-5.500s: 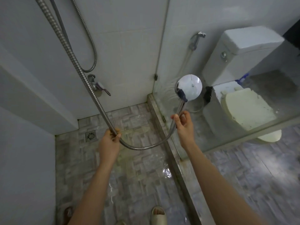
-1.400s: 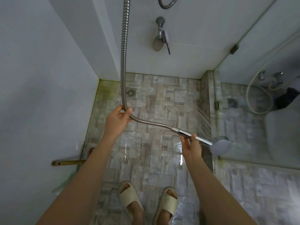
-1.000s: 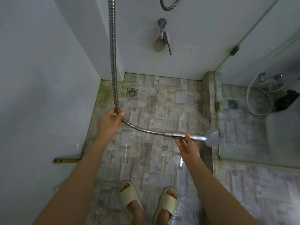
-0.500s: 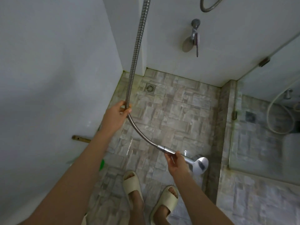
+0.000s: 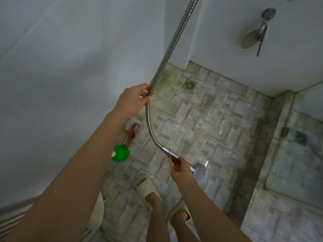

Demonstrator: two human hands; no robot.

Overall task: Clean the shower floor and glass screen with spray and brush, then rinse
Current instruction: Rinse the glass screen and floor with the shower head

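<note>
My right hand [image 5: 179, 169] grips the chrome handle of the shower head [image 5: 199, 170], which points down at the wet stone-tile floor [image 5: 209, 123] just ahead of my sandals. My left hand [image 5: 133, 100] holds the metal hose [image 5: 166, 55] higher up, near the left wall. The hose curves from one hand to the other. A wooden-backed brush [image 5: 131, 134] and a green spray bottle [image 5: 120, 153] lie on the floor by the left wall. The glass screen [image 5: 300, 145] stands at the right, behind a tiled kerb.
A floor drain [image 5: 189, 83] sits in the far corner. The tap lever [image 5: 260, 32] juts from the back wall. My feet in pale sandals [image 5: 148, 187] stand at the near end of the floor. White walls close in at left and back.
The view has swung left and down. My right hand brought the shower head from the glass screen's base to the floor near my feet. The brush and green bottle came into view.
</note>
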